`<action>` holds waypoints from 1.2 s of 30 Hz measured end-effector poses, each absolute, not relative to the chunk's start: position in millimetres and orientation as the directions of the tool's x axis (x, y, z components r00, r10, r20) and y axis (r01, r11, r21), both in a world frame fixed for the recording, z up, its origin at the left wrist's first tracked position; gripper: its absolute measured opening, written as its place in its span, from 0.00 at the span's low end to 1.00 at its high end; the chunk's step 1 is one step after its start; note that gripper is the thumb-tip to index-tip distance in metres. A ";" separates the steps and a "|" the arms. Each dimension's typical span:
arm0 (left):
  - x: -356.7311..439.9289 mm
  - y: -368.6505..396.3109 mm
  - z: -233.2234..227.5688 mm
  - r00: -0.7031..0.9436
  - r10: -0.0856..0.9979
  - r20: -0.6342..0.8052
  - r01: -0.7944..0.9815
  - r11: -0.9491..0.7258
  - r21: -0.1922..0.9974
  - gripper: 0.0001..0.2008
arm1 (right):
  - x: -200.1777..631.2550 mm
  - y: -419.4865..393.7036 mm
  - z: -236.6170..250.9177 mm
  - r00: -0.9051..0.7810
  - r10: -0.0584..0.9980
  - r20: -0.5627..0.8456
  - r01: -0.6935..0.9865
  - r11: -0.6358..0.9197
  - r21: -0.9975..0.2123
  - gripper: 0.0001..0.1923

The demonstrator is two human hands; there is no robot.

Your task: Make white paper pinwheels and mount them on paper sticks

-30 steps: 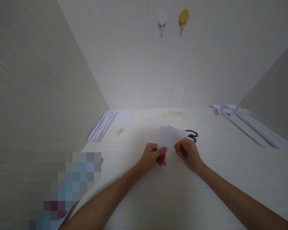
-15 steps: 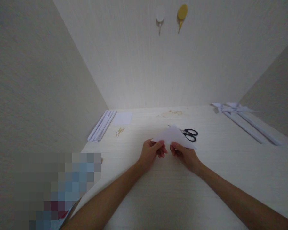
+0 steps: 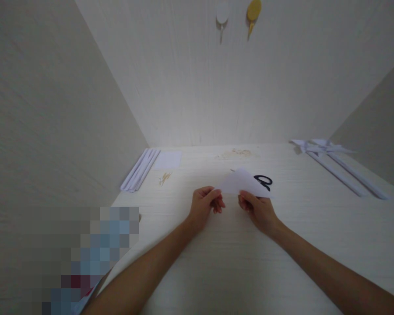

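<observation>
The folded white paper [image 3: 241, 183] is hiding most of the black scissors [image 3: 263, 181] behind it, only the handles peeking out. The right hand [image 3: 258, 209] is pinching the paper's near edge; the left hand [image 3: 205, 205], loosely curled, is sitting just beside its corner, contact unclear. Bare surface [image 3: 236, 262] is lying open nearer the person.

**Both hands raised near the middle, fingers curled**

The left hand [image 3: 204, 204] sits left of centre, its forearm running in bare from the near left. Its fingers curl inward, thumb stretched toward the right, pinching nothing that can be seen. The right hand [image 3: 258, 208] sits just right of it, a small gap between them, forearm entering from the near right. Its thumb and fingertips are pinched together at the far side.
</observation>
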State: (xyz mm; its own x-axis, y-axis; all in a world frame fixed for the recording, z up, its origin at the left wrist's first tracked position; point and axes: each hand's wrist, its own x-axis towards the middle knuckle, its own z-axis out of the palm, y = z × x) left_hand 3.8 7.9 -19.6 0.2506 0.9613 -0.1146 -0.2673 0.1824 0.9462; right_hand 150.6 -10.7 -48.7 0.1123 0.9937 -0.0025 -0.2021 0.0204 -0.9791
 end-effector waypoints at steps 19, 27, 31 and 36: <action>5.9 5.6 -22.5 0.464 0.877 -0.126 -0.240 0.261 0.935 0.16 | 144.3 -18.1 -43.0 0.033 0.999 -0.007 -0.155 -0.002 -0.988 0.17; 5.6 2.3 -25.2 0.416 0.899 -0.137 -0.047 0.171 0.984 0.18 | 142.8 -20.8 -37.6 -0.026 0.999 -0.030 -0.066 -0.032 -0.997 0.15; 3.8 1.2 -23.6 0.370 0.920 -0.131 -0.024 0.151 0.988 0.16 | 145.2 -17.5 -41.6 -0.007 1.000 0.002 -0.113 0.001 -0.994 0.14; 1.2 3.7 -21.5 0.283 0.949 -0.137 -0.058 0.160 0.985 0.16 | 146.2 -12.8 -36.7 0.026 1.000 0.009 -0.314 0.017 -0.949 0.13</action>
State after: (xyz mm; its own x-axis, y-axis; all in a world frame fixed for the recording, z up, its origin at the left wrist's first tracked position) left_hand 1.2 3.7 -21.5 0.2827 0.9493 -0.1374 -0.0579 0.1599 0.9854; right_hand 146.2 -12.8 -36.7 0.0261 0.9996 0.0089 -0.3140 0.0167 -0.9493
